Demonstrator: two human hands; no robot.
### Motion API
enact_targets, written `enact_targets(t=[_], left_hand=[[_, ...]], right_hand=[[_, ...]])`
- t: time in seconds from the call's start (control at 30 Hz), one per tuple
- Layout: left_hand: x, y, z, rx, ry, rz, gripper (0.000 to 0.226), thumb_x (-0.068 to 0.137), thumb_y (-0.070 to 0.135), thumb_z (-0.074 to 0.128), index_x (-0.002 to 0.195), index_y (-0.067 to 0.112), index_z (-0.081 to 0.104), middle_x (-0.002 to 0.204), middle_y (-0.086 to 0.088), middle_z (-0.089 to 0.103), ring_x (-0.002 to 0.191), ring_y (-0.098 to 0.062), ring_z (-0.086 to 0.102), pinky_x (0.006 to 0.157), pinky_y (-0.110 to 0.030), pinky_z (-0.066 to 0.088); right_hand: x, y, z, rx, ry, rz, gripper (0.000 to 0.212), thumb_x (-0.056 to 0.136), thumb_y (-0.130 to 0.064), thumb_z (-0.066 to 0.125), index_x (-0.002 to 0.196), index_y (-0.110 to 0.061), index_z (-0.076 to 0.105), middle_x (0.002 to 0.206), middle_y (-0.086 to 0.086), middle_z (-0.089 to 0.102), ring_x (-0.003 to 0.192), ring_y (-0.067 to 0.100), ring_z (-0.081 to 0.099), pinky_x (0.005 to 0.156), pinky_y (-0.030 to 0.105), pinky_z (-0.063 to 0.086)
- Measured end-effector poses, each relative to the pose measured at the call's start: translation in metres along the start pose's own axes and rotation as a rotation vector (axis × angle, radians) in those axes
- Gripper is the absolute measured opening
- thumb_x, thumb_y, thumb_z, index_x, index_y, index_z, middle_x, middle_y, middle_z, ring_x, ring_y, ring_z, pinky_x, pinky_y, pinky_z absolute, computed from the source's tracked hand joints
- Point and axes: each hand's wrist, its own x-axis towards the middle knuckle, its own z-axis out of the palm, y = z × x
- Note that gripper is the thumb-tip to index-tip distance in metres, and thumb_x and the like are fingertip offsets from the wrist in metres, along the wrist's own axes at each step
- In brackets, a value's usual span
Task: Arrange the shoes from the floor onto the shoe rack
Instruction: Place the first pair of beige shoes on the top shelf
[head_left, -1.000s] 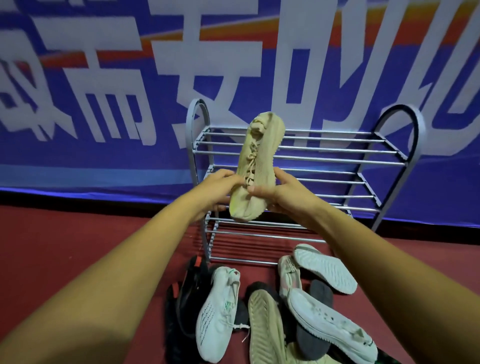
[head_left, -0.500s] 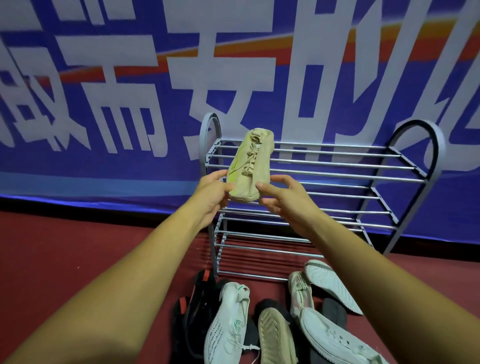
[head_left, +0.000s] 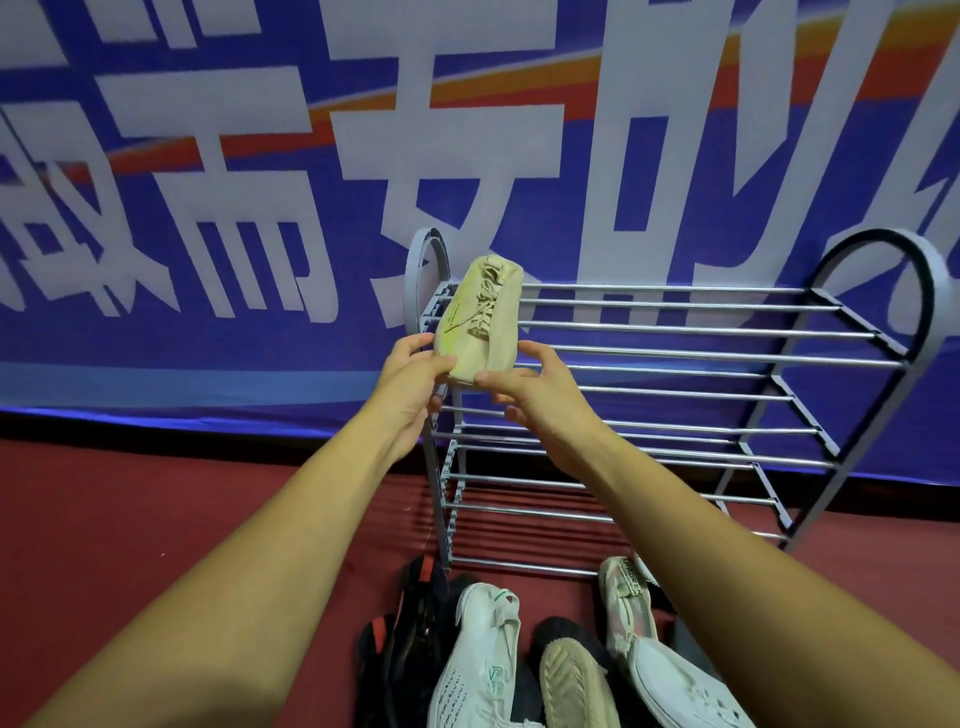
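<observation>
Both hands, left (head_left: 410, 379) and right (head_left: 524, 387), gripping shoe (head_left: 480, 319) by near end; long axis running straight back over rack (head_left: 675, 332) top-left.

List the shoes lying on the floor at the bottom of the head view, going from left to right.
Black shoe with red trim → white knit sneaker with green logo → beige shoe lying sole-up → white lace-up canvas shoe.

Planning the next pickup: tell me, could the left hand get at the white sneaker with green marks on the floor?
Probably not yet: the left hand is holding the beige shoe at the rack; the white sneaker lies uncovered below.
</observation>
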Motion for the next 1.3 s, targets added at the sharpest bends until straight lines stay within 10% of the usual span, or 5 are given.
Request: enact_targets(t=[0.47, 0.77, 1.3], left_hand=[[0.020, 0.000, 0.003, -0.010, -0.088, -0.030, 0.016, 0.091, 0.028, 0.064, 0.106, 0.033, 0.062, 0.098, 0.005, 0.072, 0.085, -0.013, 0.060, 0.063, -0.026, 0.038], [0.021, -0.004, 0.000, -0.026, 0.013, -0.011, 0.033, 0.094, 0.036, 0.061, 0.126, 0.027, 0.057, 0.106, 0.008, 0.069, 0.086, -0.009, 0.062, 0.062, -0.024, 0.042], [-0.046, -0.091, 0.038, 0.698, -0.307, -0.100, 0.030, 0.089, 0.027, 0.067, 0.115, 0.015, 0.060, 0.091, -0.001, 0.066, 0.077, -0.017, 0.063, 0.067, -0.028, 0.050]], right_hand=[[0.028, 0.010, 0.008, 0.047, 0.019, -0.103, 0.026, 0.097, -0.016, 0.062, 0.118, -0.030, 0.055, 0.077, -0.019, 0.069, 0.068, -0.004, 0.062, 0.064, 0.015, 0.048], [0.023, 0.015, 0.002, 0.108, -0.085, 0.067, 0.057, 0.092, -0.003, 0.063, 0.141, -0.027, 0.045, 0.122, -0.003, 0.067, 0.094, 0.017, 0.070, 0.075, 0.026, 0.052], [-0.063, 0.066, -0.078, -0.222, 0.018, 0.376, 0.037, 0.091, -0.012, 0.065, 0.127, -0.010, 0.055, 0.112, 0.011, 0.070, 0.065, 0.010, 0.066, 0.059, 0.024, 0.042]])
